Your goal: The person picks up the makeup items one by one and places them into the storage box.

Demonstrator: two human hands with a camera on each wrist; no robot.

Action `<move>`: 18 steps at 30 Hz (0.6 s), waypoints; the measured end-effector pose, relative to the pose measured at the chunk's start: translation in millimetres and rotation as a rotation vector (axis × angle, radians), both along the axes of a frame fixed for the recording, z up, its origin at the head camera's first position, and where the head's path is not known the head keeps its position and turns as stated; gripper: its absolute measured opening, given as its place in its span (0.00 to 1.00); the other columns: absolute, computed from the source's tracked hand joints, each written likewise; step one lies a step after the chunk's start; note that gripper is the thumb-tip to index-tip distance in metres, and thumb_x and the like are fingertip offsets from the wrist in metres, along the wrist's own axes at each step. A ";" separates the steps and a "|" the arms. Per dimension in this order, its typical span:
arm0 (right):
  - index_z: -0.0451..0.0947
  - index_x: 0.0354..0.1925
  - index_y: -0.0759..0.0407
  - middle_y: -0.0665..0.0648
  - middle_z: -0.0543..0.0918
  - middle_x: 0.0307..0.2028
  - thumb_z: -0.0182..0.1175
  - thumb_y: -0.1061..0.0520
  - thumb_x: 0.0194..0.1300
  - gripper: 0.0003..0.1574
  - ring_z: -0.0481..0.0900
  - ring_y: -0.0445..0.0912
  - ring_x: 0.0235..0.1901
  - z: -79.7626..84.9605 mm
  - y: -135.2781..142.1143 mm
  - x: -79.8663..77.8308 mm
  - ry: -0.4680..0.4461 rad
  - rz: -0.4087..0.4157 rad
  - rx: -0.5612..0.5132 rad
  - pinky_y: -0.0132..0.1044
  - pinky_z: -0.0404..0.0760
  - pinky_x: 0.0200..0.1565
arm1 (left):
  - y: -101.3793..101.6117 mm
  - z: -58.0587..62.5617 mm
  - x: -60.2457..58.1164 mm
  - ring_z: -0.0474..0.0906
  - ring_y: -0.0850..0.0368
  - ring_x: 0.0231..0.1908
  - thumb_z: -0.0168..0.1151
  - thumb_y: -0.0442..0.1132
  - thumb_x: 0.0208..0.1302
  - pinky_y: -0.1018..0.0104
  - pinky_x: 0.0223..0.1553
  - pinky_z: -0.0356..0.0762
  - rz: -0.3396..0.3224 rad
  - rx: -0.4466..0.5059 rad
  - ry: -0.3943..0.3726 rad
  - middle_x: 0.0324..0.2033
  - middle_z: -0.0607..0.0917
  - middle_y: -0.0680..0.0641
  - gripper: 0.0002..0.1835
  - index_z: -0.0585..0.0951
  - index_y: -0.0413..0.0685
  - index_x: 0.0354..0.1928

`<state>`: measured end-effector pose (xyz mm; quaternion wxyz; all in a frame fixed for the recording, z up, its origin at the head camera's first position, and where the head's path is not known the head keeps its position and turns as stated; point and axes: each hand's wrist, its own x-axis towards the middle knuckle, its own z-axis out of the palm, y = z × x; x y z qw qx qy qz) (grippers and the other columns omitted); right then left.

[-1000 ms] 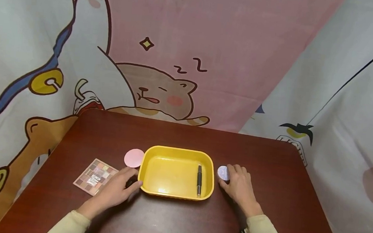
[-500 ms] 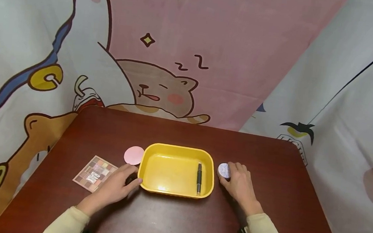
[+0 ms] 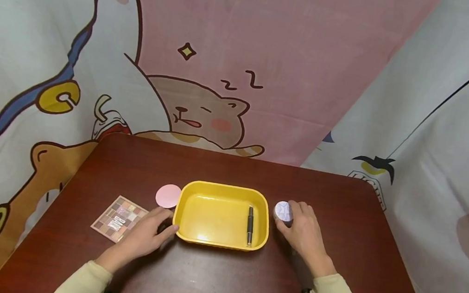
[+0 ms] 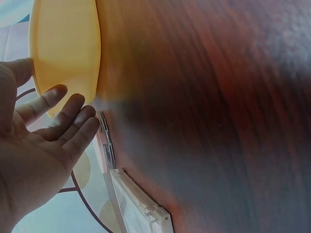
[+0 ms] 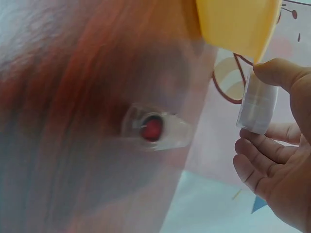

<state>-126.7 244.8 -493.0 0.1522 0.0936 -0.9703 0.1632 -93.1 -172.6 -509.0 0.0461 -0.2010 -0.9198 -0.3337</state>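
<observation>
My right hand (image 3: 303,229) pinches a small round cosmetic container (image 3: 283,211) with a pale lilac patterned top, just right of a yellow tray (image 3: 263,235). In the right wrist view, the container's translucent side (image 5: 258,104) appears between thumb and fingers, raised off the table. My left hand (image 3: 148,234) touches the tray's left rim with extended thumb and fingers, nothing gripped. A black pen-like stick (image 3: 250,225) lies inside the tray at its right. Left of the tray are a pink disc (image 3: 168,196) and an eyeshadow palette (image 3: 118,219), the latter partly covered by my left hand.
On the table near my right hand lies a clear object with a red round centre (image 5: 152,128), hidden in the head view. The dark red-brown table (image 3: 205,283) meets cartoon-printed curtains (image 3: 282,76) at the back and sides.
My right hand has raised the lilac-topped container slightly, and its top now shows more fully. My left hand stays at the tray's rim.
</observation>
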 end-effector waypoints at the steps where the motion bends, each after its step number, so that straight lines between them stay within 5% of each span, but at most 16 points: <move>1: 0.76 0.56 0.73 0.69 0.80 0.46 0.80 0.53 0.51 0.41 0.77 0.61 0.46 2.2 -1.1 0.3 0.013 0.005 -0.002 0.57 0.82 0.49 | -0.2 -0.2 0.1 0.76 0.62 0.41 0.71 0.42 0.67 0.58 0.45 0.78 0.002 0.000 0.001 0.40 0.80 0.58 0.07 0.83 0.52 0.43; 11: 0.75 0.58 0.72 0.67 0.79 0.47 0.80 0.52 0.54 0.41 0.76 0.59 0.47 27.0 -25.4 4.8 0.014 0.074 -0.044 0.55 0.83 0.49 | -0.4 1.3 1.2 0.76 0.61 0.43 0.71 0.42 0.67 0.56 0.48 0.79 0.010 -0.007 -0.031 0.41 0.80 0.58 0.08 0.84 0.51 0.45; 18: 0.75 0.60 0.71 0.66 0.80 0.46 0.80 0.52 0.53 0.42 0.76 0.57 0.45 26.9 -38.3 2.5 0.017 0.132 -0.051 0.51 0.83 0.47 | 0.0 2.8 -1.6 0.76 0.60 0.41 0.71 0.42 0.67 0.57 0.46 0.79 -0.004 -0.012 -0.017 0.41 0.80 0.55 0.09 0.83 0.49 0.45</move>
